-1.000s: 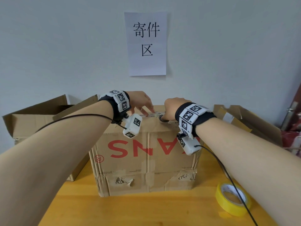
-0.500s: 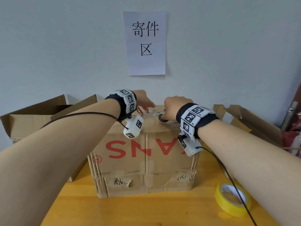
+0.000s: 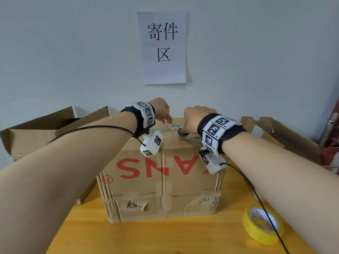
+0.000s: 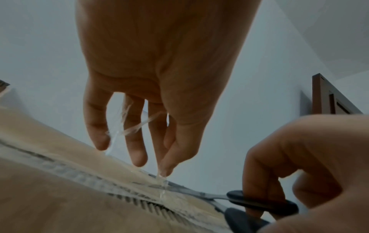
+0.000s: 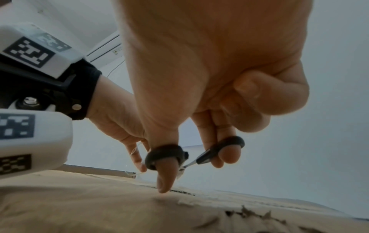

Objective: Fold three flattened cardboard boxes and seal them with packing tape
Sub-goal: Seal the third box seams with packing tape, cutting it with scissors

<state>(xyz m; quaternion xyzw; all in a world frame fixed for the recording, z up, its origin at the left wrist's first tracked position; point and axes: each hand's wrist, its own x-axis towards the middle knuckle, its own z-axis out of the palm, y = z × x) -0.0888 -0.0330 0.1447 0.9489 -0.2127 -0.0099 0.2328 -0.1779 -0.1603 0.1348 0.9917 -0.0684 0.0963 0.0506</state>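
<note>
A worn brown cardboard box (image 3: 161, 180) with red letters stands on the wooden table (image 3: 165, 239). Both hands hover over its top. My left hand (image 3: 162, 111) pinches a strip of clear tape (image 4: 162, 181) between thumb and forefinger just above the top seam (image 4: 127, 197); more tape (image 4: 129, 127) clings across its other fingers. My right hand (image 3: 194, 118) holds black-handled scissors (image 4: 249, 201) with thumb and fingers through the loops (image 5: 164, 156). The blades (image 4: 179, 188) lie along the seam, right at the pinched tape. A yellow tape roll (image 3: 263, 225) lies at the front right.
An open cardboard box (image 3: 36, 132) stands at the back left and another (image 3: 271, 132) at the back right. A paper sign (image 3: 162, 46) hangs on the wall behind. Cables run from both wrist cameras; the right one crosses the yellow roll.
My left hand has risen slightly above the box top and drawn the tape strip up. The right hand with the scissors has barely shifted.
</note>
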